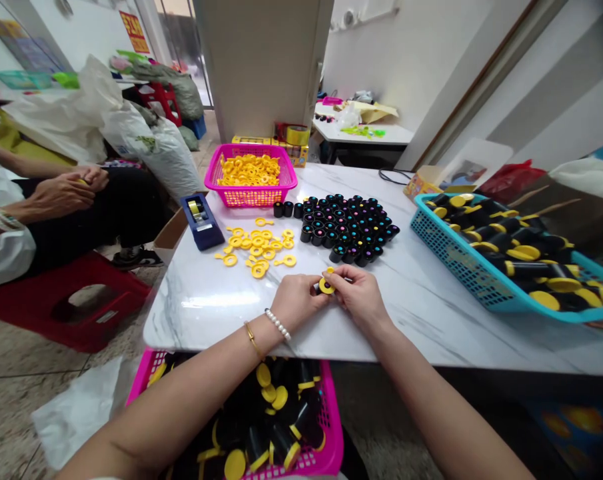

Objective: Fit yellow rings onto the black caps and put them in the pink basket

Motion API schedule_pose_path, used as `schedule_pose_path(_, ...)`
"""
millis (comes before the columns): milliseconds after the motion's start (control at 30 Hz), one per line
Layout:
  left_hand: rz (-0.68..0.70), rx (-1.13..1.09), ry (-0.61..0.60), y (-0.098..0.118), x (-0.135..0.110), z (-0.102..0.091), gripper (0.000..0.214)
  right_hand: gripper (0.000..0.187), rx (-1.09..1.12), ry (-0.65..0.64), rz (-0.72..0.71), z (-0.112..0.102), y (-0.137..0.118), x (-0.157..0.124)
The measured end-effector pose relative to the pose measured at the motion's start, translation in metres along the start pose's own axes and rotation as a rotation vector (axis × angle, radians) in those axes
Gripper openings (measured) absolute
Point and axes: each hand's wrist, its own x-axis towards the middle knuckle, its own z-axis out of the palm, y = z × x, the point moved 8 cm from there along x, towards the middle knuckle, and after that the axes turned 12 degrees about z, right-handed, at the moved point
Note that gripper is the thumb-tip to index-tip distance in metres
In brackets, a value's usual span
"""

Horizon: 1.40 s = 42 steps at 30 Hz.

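Observation:
Both hands meet over the front of the white marbled table (206, 320). My left hand (301, 297) is closed round a small black cylinder, mostly hidden by the fingers. On top of that cylinder sits a yellow ring cap (326, 287) with a tab. My right hand (356, 290) pinches the cap's edge. Beyond the hands stands a dense cluster of upright black cylinders (341, 223) with coloured dots on their tops. Left of the cluster lies a loose spread of yellow ring caps (256, 245).
A pink basket (251, 197) of yellow caps stands at the back, near a blue tape dispenser (204, 225). At right is a turquoise basket (481, 283) of capped black cylinders; another pink basket (335, 427) sits below the table edge. A seated person (56, 200) is at left.

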Motion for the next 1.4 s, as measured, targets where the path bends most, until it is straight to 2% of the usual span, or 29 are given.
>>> schedule_pose_path(167, -0.009, 0.009, 0.031, -0.003, -0.001, 0.000, 0.017, 0.027, -0.006, -0.075, -0.003, 0.005, 0.001, -0.001)
schedule_pose_path(367, -0.048, -0.085, 0.004, -0.006, -0.002, 0.000, 0.019, 0.026, -0.038, -0.196, 0.013, 0.012, 0.002, -0.004)
schedule_pose_path(467, -0.107, -0.228, -0.080, -0.012, -0.002, 0.003, 0.029, 0.026, -0.045, -0.169, -0.013, 0.012, 0.001, -0.004)
schedule_pose_path(567, -0.227, -0.420, -0.193, -0.020, -0.001, 0.011, 0.039, 0.027, -0.035, -0.164, 0.007, 0.012, 0.003, -0.005)
schedule_pose_path(667, -0.318, -0.540, -0.218, -0.025, 0.002, 0.017, 0.039, 0.028, -0.001, -0.227, 0.069, 0.014, 0.009, -0.004)
schedule_pose_path(733, -0.331, -0.576, -0.207, -0.024, 0.004, 0.019, 0.034, 0.027, 0.023, -0.258, 0.089, 0.014, 0.011, -0.002)
schedule_pose_path(833, -0.260, -0.471, -0.144, -0.018, 0.004, 0.015, 0.034, 0.027, 0.056, -0.248, 0.073, 0.012, 0.011, -0.001)
schedule_pose_path(1000, 0.015, -0.132, 0.074, 0.002, -0.005, -0.004, 0.030, 0.032, 0.071, -0.231, 0.020, 0.014, 0.007, -0.005)
schedule_pose_path(1100, 0.102, 0.027, 0.142, 0.005, -0.009, -0.011, 0.030, 0.031, 0.089, -0.218, 0.018, 0.012, 0.008, -0.005)
schedule_pose_path(1233, 0.113, 0.063, 0.125, 0.000, -0.009, -0.012, 0.028, 0.032, 0.110, -0.275, 0.110, 0.009, 0.008, 0.005)
schedule_pose_path(1400, 0.092, 0.068, 0.029, 0.000, -0.008, -0.007, 0.022, 0.032, 0.023, -0.493, 0.293, 0.011, 0.003, 0.012)
